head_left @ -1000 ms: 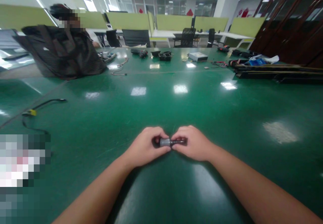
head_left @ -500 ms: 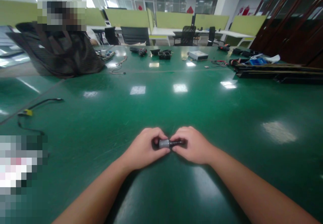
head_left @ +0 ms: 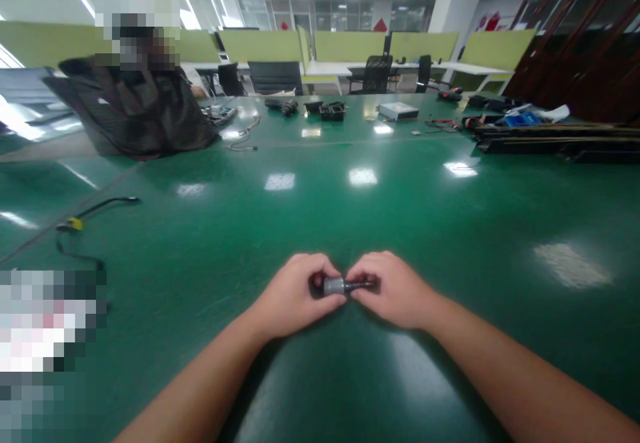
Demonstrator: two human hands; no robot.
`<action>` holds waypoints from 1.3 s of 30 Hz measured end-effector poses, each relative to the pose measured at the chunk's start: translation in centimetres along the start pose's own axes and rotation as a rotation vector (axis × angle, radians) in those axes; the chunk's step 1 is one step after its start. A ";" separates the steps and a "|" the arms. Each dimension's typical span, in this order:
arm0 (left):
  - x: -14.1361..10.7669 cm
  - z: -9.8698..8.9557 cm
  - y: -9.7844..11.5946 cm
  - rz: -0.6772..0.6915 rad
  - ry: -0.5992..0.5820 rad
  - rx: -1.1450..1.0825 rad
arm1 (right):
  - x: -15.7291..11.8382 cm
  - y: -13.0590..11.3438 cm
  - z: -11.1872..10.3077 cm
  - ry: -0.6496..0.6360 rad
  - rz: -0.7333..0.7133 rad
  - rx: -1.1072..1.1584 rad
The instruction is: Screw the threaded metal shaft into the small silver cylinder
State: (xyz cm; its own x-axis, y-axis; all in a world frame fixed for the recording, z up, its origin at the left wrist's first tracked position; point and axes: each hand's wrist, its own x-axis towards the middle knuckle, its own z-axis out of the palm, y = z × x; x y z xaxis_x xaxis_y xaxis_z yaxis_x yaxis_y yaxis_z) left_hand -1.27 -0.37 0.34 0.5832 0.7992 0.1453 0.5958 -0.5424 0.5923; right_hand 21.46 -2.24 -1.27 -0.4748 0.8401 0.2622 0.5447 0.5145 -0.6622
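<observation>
A small grey-and-dark cylinder (head_left: 335,286) sits low in the centre of the frame, lying crosswise, with a narrow dark shaft (head_left: 364,284) running out of its right end. The left hand (head_left: 290,300) has its fingers clamped around the grey body, thumb on the near side. The right hand (head_left: 397,290) pinches the shaft, its fingers closed on it just beside the left fingertips. What the curled fingers cover I can't make out from here.

Under both forearms spreads a glossy green desk (head_left: 320,213), catching the ceiling lights in bright patches. Over at the left of the frame a black cable (head_left: 107,203) with a yellow piece (head_left: 76,224) on it trails down to a blurred-out patch in the lower left corner; I can't tell what's there.

A big dark bag (head_left: 155,113) slumps in the upper left, a person (head_left: 195,83) partly hidden behind it. Along the far edge, at upper centre, I see a pale cord (head_left: 245,140), a black frame-like part (head_left: 333,111) and a flat silver box (head_left: 399,111). Long black bars (head_left: 545,142) are piled at upper right, near something blue (head_left: 521,119). Beyond stand green partitions (head_left: 345,44) and a mesh-backed chair (head_left: 377,73).
</observation>
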 end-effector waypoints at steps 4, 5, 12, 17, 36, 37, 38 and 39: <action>0.0 0.0 0.0 0.008 0.000 -0.015 | 0.0 0.0 0.0 -0.002 -0.016 -0.005; 0.0 0.0 0.0 0.008 0.001 -0.015 | 0.0 0.0 0.1 -0.003 -0.019 -0.007; 0.0 0.0 0.2 0.014 0.003 0.003 | 0.0 -0.1 0.1 -0.006 0.000 -0.009; 0.1 -0.1 0.3 0.032 0.002 -0.015 | 0.1 -0.1 0.0 -0.004 -0.006 -0.008; 0.1 -0.1 0.0 0.039 -0.010 -0.019 | -0.1 0.6 -1.4 -0.028 -0.009 -0.022; 0.1 -0.1 0.1 0.037 -0.010 -0.019 | -0.1 0.7 -1.5 -0.035 -0.012 -0.016; 0.1 -0.1 0.1 0.035 -0.010 -0.017 | -0.1 0.8 -1.6 -0.043 -0.015 -0.011; 0.1 -0.2 0.1 0.033 -0.010 -0.016 | -0.1 0.9 -1.8 -0.053 -0.018 -0.006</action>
State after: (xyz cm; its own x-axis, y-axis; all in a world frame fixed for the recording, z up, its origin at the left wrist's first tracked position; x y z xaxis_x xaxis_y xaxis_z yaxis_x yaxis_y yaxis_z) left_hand -1.27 -0.33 0.52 0.6079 0.7784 0.1565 0.5675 -0.5638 0.6001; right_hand 23.22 -1.54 -0.65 -0.5200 0.8208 0.2362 0.5403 0.5303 -0.6533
